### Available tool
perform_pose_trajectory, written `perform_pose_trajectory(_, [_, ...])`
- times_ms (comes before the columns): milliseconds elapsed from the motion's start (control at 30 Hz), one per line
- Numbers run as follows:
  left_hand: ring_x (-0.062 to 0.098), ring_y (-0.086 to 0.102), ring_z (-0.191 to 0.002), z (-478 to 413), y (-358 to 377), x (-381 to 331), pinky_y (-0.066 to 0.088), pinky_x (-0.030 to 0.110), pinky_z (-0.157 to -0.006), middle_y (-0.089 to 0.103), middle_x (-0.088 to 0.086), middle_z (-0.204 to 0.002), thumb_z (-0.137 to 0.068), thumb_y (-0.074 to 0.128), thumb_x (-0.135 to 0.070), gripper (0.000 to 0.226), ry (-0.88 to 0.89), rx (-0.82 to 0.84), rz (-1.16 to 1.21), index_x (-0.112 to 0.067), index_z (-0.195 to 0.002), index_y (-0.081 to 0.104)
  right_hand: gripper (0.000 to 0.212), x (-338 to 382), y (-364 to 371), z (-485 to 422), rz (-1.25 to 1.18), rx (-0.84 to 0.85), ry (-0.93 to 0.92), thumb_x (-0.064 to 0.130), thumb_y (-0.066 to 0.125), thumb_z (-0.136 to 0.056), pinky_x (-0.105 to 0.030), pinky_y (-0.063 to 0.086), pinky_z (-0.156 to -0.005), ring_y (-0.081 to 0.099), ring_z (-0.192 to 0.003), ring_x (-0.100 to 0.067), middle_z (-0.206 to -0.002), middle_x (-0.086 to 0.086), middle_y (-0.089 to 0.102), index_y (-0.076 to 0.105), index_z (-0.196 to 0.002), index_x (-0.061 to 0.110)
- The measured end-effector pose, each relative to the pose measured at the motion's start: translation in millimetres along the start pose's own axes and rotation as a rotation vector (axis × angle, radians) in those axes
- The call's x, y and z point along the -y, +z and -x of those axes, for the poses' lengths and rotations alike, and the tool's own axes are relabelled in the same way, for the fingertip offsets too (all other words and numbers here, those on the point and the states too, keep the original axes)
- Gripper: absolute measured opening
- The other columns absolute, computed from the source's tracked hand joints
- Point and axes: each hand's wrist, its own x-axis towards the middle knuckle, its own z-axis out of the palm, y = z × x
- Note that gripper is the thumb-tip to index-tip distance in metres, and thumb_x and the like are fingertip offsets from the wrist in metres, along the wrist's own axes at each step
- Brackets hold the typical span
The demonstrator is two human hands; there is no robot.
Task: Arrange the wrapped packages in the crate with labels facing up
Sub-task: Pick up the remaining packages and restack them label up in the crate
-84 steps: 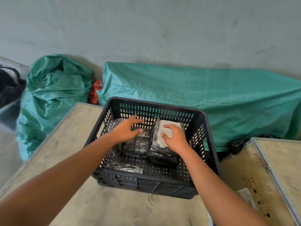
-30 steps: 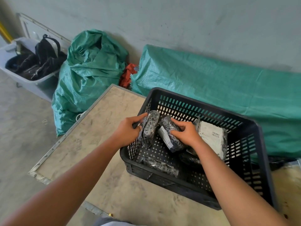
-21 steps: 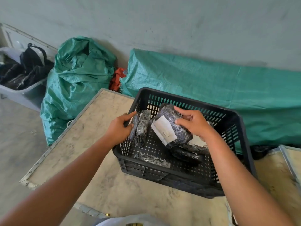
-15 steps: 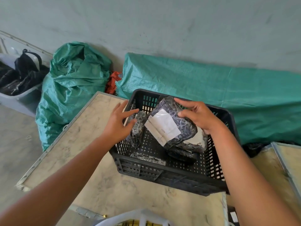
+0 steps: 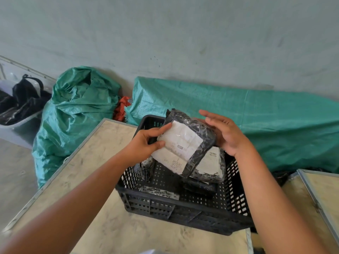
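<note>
A black slatted crate stands on a wooden tabletop. Above it I hold a black wrapped package, its white label facing me. My left hand pinches the label's left edge. My right hand cups the package's right side from behind, fingers spread. Under it, a second package lies in the crate with its label up. A third package stands on edge against the crate's left wall. A flat one lies near the front wall.
Green tarpaulin covers a long bundle behind the crate, and a green sack stands at left. A grey tub with black bags is at far left. Another wooden panel lies at right.
My right hand lifted a package out of the crate and turned its label toward me. My left hand left the upright package and took hold of the lifted one.
</note>
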Motion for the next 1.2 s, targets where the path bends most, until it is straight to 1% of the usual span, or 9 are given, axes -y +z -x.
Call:
perform_pose_trajectory(100, [0.012,0.064,-0.117,-9,6,20,0.058,0.033,-0.092,0.063,-0.011,-0.138,-0.097,0.062,0.003,0.062,-0.107,-0.135,0.152,-0.054,-0.121,0.068,0.043,-25,-5,2,0.104,-0.133,-0.035,0.035,0.078,-0.081,-0.06,0.042,-0.11,0.051,-0.139,-0.025,-0.141,0.001,0.064,0.074,-0.123,0.037])
perform_pose_trajectory(267, [0.008,0.07,-0.102,-33,10,56,0.059,0.029,-0.084,0.059,-0.003,-0.141,-0.099,0.061,-0.001,0.056,-0.283,-0.246,0.182,-0.043,-0.136,0.059,0.078,-68,9,-7,0.503,-0.101,0.032,0.04,0.082,-0.081,-0.027,0.038,-0.11,0.042,-0.127,0.014,-0.152,0.025,0.036,0.043,-0.148,0.051])
perform_pose_trajectory(533, [0.021,0.058,-0.114,-55,15,103,0.053,0.033,-0.097,0.048,0.007,-0.146,-0.097,0.066,-0.01,0.08,-0.567,0.024,-0.393,-0.029,-0.161,0.021,0.084,-133,17,-52,0.755,-0.169,0.291,0.008,0.077,-0.089,-0.016,0.044,-0.087,0.04,-0.145,-0.024,-0.165,0.0,0.033,0.033,-0.16,0.024])
perform_pose_trajectory(633, [0.026,0.056,-0.121,-55,19,120,0.049,0.038,-0.103,0.047,0.01,-0.15,-0.092,0.07,-0.012,0.099,-0.673,0.164,-0.543,-0.02,-0.162,0.001,0.084,-148,26,-66,0.822,-0.165,0.326,-0.003,0.071,-0.089,-0.028,0.053,-0.09,0.055,-0.13,-0.026,-0.157,-0.004,0.044,0.032,-0.16,0.019])
perform_pose_trajectory(833, [0.038,0.051,-0.127,-66,44,150,0.047,0.048,-0.105,0.044,0.025,-0.147,-0.092,0.069,-0.012,0.107,-0.738,0.209,-0.915,-0.014,-0.16,-0.013,0.094,-190,41,-79,0.882,-0.116,0.462,-0.008,0.065,-0.089,-0.028,0.053,-0.06,0.066,-0.094,-0.024,-0.127,-0.009,0.059,0.018,-0.163,0.026])
perform_pose_trajectory(933, [0.036,0.055,-0.122,-75,48,157,0.051,0.044,-0.101,0.045,0.026,-0.144,-0.093,0.066,-0.007,0.103,-0.792,0.206,-0.962,-0.013,-0.161,-0.011,0.095,-194,43,-90,0.938,-0.141,0.512,-0.006,0.065,-0.089,-0.024,0.047,-0.056,0.061,-0.082,-0.017,-0.123,-0.006,0.06,0.018,-0.163,0.028])
perform_pose_trajectory(1033, [0.029,0.062,-0.114,-80,44,160,0.053,0.029,-0.086,0.06,0.018,-0.131,-0.09,0.074,-0.014,0.1,-0.76,0.212,-1.006,-0.004,-0.16,0.003,0.091,-198,48,-94,1.109,-0.094,0.572,-0.006,0.062,-0.09,-0.031,0.056,-0.074,0.062,-0.09,-0.021,-0.134,-0.016,0.052,0.017,-0.163,0.023])
perform_pose_trajectory(1133, [0.031,0.064,-0.112,-75,46,165,0.053,0.034,-0.089,0.062,0.019,-0.13,-0.091,0.072,-0.009,0.07,-0.709,0.287,-1.12,-0.001,-0.15,0.036,0.039,-213,51,-87,1.232,-0.05,0.569,-0.001,0.05,-0.097,-0.037,0.056,-0.089,0.065,-0.104,-0.029,-0.124,-0.018,0.061,0.054,-0.135,0.006])
perform_pose_trajectory(1200, [0.034,0.065,-0.11,-69,50,171,0.052,0.039,-0.092,0.056,0.022,-0.137,-0.094,0.057,0.005,0.042,-0.714,0.355,-1.189,0.001,-0.136,0.053,0.03,-224,51,-78,1.233,-0.039,0.588,0.001,0.042,-0.101,-0.038,0.053,-0.091,0.064,-0.11,-0.035,-0.121,-0.02,0.064,0.061,-0.124,0.001])
